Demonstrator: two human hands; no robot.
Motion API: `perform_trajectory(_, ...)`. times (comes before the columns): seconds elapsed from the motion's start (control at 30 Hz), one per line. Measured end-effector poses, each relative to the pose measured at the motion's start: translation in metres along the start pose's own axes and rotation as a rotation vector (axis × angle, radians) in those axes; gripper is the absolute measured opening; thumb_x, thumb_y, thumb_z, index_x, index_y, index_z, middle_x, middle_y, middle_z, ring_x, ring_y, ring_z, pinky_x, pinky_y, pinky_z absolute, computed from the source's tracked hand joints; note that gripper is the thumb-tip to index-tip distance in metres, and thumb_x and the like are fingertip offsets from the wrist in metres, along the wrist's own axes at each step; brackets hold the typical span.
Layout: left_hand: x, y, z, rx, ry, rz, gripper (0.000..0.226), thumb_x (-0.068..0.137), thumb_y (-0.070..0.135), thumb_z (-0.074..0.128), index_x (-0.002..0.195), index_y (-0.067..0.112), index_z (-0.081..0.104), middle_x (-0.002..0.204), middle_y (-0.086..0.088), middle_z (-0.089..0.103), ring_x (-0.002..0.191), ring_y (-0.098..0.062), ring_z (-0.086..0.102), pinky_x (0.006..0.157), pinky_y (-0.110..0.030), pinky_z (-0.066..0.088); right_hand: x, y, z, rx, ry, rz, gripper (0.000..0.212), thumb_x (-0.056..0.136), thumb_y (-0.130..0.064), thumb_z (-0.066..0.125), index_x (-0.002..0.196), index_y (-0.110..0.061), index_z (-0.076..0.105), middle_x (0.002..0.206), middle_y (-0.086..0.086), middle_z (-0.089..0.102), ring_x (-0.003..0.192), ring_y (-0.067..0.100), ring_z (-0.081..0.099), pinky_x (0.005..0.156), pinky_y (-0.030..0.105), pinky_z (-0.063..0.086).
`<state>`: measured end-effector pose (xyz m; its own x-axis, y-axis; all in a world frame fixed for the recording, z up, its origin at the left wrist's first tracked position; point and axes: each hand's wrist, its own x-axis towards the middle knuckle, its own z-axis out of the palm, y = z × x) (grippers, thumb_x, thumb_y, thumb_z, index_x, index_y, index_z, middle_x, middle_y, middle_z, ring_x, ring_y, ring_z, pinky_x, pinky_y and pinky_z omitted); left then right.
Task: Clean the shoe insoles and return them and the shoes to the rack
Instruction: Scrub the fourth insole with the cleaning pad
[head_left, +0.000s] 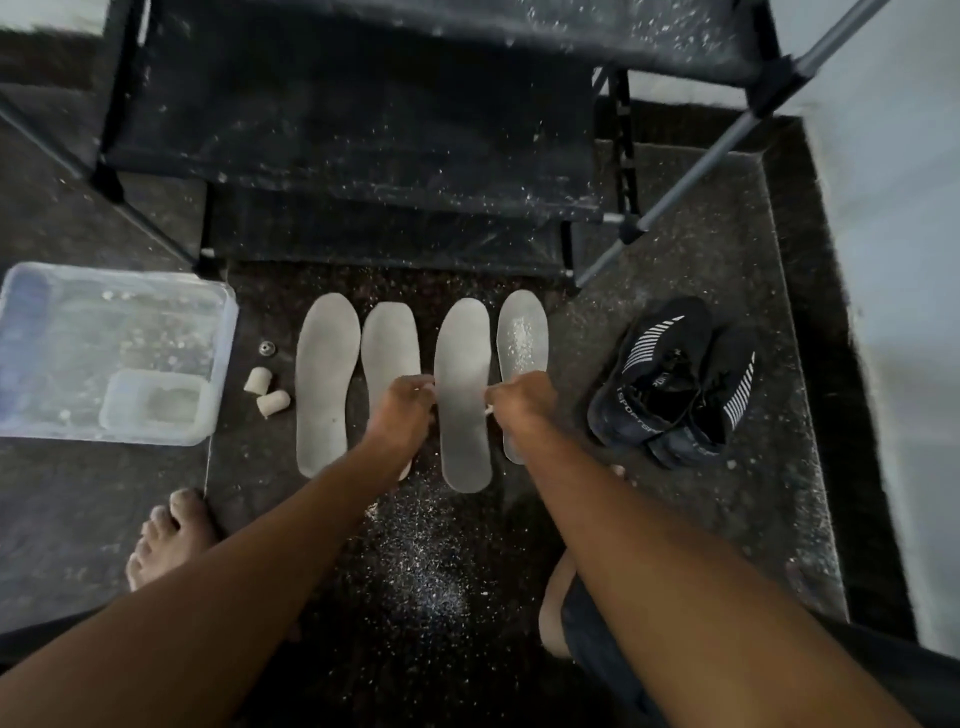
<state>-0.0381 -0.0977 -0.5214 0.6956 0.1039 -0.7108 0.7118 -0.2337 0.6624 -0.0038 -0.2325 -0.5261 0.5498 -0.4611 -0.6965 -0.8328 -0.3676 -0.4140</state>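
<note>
The left hand (402, 410) covers the middle of the second insole (390, 343), and its fingertips curl out of sight at the edge of the third insole (462, 410). The right hand (519, 402) hides part of the fourth insole (522, 332); something small and white shows under it, too little to identify. The clear tub (111, 291) is cut off by the left edge. The rack (363, 130) is cropped at the top.

The dark speckled floor (675, 291) carries four pale insoles (327, 384) side by side at centre, the rightmost dusted with white powder. A clear plastic tub (111, 353) sits left, two small white cylinders (265, 392) beside it; black shoes (675, 384) lie right, the rack (363, 130) stands far.
</note>
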Motion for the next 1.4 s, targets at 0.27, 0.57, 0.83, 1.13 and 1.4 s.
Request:
perform_trajectory(0.27, 0.031, -0.025, 0.020, -0.081, -0.049, -0.010, 0.023, 0.110, 0.012, 0.043, 0.118, 0.014, 0.065, 0.097, -0.003, 0.072, 0.072, -0.018, 0.063, 0.059, -0.027, 0.049, 0.024, 0.015, 0.053, -0.043, 0.084, -0.018, 0.027, 0.092, -0.007, 0.063, 0.117, -0.002, 0.069, 0.117, 0.015, 0.070, 0.107, 0.029, 0.068, 0.077, 0.029, 0.052)
perform_trajectory(0.57, 0.043, -0.032, 0.034, -0.047, -0.028, -0.012, 0.026, 0.110, 0.015, 0.045, 0.114, 0.021, 0.069, 0.102, -0.001, 0.074, 0.079, -0.019, 0.068, 0.071, -0.030, 0.053, 0.046, 0.027, 0.052, -0.047, 0.129, 0.009, 0.029, 0.088, -0.014, 0.071, 0.115, -0.002, 0.069, 0.115, 0.016, 0.071, 0.107, 0.030, 0.068, 0.079, 0.032, 0.054)
perform_trajectory(0.83, 0.065, 0.003, 0.070, -0.136, -0.119, -0.031, 0.023, 0.109, 0.012, 0.044, 0.110, 0.022, 0.066, 0.094, 0.004, 0.070, 0.089, -0.016, 0.066, 0.080, -0.027, 0.055, 0.093, 0.026, -0.007, -0.219, 0.294, -0.219, 0.027, 0.100, -0.012, 0.048, 0.109, -0.004, 0.072, 0.111, 0.014, 0.071, 0.104, 0.028, 0.067, 0.087, 0.034, 0.050)
perform_trajectory(1.13, 0.077, 0.018, 0.093, -0.164, -0.134, -0.066, 0.014, 0.106, 0.014, 0.049, 0.103, 0.015, 0.063, 0.087, 0.006, 0.059, 0.077, -0.008, 0.055, 0.074, -0.026, 0.047, 0.120, 0.042, -0.026, -0.031, 0.220, -0.159, 0.008, 0.084, -0.007, 0.072, 0.088, -0.004, 0.077, 0.089, 0.011, 0.076, 0.074, 0.014, 0.065, 0.064, 0.022, 0.049)
perform_trajectory(1.4, 0.077, 0.023, 0.094, -0.439, -0.059, -0.245, 0.025, 0.107, 0.013, 0.048, 0.088, 0.017, 0.065, 0.093, 0.000, 0.070, 0.095, -0.016, 0.068, 0.098, -0.033, 0.053, 0.115, 0.041, -0.025, 0.171, 0.202, -0.084, 0.010, 0.080, 0.001, 0.070, 0.082, -0.007, 0.075, 0.086, 0.010, 0.076, 0.079, 0.022, 0.073, 0.072, 0.035, 0.062)
